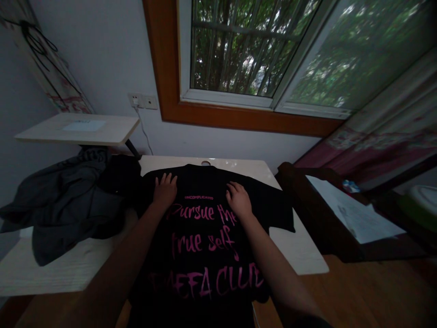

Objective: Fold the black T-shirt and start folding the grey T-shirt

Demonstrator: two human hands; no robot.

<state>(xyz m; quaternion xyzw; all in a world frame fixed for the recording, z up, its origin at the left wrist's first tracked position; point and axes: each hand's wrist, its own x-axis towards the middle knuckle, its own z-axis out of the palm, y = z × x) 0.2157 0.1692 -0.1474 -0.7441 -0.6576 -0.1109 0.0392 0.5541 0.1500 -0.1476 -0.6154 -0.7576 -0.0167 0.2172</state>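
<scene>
A black T-shirt [201,182] with pink lettering lies spread on the pale table [300,250], its collar toward the wall. Its lower part hangs over the near edge. My left hand [165,189] rests flat on the shirt near the left shoulder, fingers stretched out. On the other side of the print, my right hand [238,198] lies on the fabric below the right shoulder, its fingers apart and slightly bent. Neither hand grips the cloth. My forearms cover parts of the lettering and of the shirt's sides.
A heap of dark grey and black clothes [78,187] lies at left, beneath a raised shelf [44,127] bearing a paper sheet [84,125]. A dark brown stand [372,250] with papers [355,214] is at right. A window [252,50] and a wall socket [142,101] are behind.
</scene>
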